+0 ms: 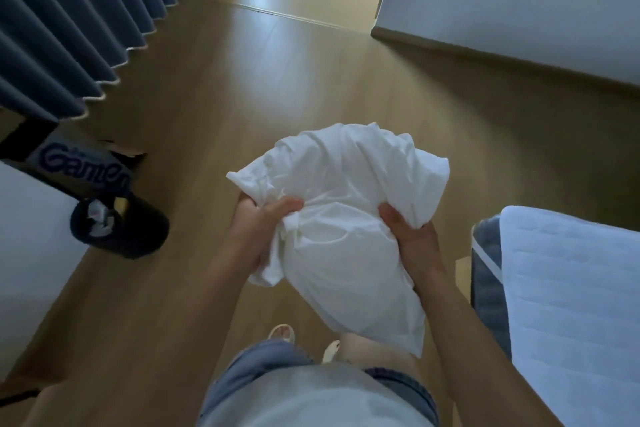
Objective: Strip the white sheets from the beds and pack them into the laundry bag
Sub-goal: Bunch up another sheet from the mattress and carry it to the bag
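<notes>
There was one bundle of white sheets (346,218), with two hands on it: the left hand (266,225) and the right hand (412,236). One dark bag (138,236) and one printed cardboard box (86,163) were on the floor. There was one blue pleated curtain (69,28). One bed with a quilted pad (571,288) showed plainly. One upper pale slab (519,10) and one left pale slab (27,236), both cut off by the frame, were possibly two more beds. Two sandalled feet (282,333) showed.

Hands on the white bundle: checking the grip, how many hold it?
2. The left hand grips the white sheet bundle on its left side, the right hand on its right; no other hand shows.
</notes>
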### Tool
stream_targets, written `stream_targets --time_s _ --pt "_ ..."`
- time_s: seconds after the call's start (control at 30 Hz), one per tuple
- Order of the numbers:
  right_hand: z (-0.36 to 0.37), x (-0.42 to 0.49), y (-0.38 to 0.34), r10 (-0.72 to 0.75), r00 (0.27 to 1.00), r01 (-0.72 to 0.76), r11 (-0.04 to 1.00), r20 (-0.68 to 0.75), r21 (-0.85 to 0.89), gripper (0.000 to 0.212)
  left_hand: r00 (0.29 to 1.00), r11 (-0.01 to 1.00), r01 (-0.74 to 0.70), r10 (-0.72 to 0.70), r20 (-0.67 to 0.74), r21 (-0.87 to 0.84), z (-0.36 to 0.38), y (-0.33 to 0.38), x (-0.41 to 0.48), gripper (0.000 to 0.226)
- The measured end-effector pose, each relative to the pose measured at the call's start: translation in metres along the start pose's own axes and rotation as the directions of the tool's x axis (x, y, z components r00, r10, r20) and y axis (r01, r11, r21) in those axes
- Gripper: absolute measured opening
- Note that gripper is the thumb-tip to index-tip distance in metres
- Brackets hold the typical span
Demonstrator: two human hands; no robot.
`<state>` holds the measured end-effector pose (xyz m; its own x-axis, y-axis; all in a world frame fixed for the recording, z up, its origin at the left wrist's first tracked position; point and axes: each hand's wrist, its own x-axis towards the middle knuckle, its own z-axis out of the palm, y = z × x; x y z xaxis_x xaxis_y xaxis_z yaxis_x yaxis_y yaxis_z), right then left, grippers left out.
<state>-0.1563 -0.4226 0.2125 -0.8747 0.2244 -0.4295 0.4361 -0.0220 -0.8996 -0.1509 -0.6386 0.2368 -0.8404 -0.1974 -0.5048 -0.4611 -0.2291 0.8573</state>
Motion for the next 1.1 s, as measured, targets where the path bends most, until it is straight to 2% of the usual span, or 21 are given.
stream_targets --time_s 0.07,0.17,0.3,0.37,0.53,0.7,0.83,1.1 --pt "-0.016 0.056 -0.022 -0.014 0.998 0.014 1.0 -0.058 0.013 0.039 0.998 1.0 0.001 -0.003 0.057 0.029 0.044 0.024 0.049 0.051" --pt "-0.037 0.149 -0.061 -0.026 0.996 0.028 1.0 -0.085 0.015 0.04 0.994 1.0 0.013 -0.014 0.104 0.01 0.11 0.051 0.122 0.049" --pt "-0.047 0.27 -0.12 -0.031 0.999 0.033 0.998 -0.037 0.045 0.05 0.999 0.999 0.027 -0.026 0.044 -0.019 0.181 0.094 0.215 0.046" --pt "-0.042 0.323 -0.151 -0.022 1.0 0.022 0.999 0.001 0.048 0.047 1.0 0.999 0.031 -0.031 0.002 -0.039 0.203 0.121 0.254 0.051" --pt "0.004 0.439 -0.212 -0.002 0.994 -0.003 0.999 0.113 0.041 0.025 0.995 0.997 -0.009 0.001 -0.099 -0.082 0.226 0.185 0.345 0.049" --pt "0.074 0.56 -0.267 0.018 0.986 -0.021 1.0 0.164 0.017 0.031 0.985 0.992 -0.023 0.001 -0.173 -0.124 0.229 0.246 0.47 0.034" --pt "0.117 0.655 -0.321 0.027 0.993 -0.029 1.0 0.114 0.01 0.036 0.992 0.992 0.009 -0.025 -0.125 -0.127 0.243 0.312 0.577 0.033" --pt "0.168 0.834 -0.414 0.047 0.999 -0.046 0.994 -0.006 0.104 0.053 0.999 0.995 0.041 -0.04 0.013 -0.092 0.299 0.428 0.778 0.039"
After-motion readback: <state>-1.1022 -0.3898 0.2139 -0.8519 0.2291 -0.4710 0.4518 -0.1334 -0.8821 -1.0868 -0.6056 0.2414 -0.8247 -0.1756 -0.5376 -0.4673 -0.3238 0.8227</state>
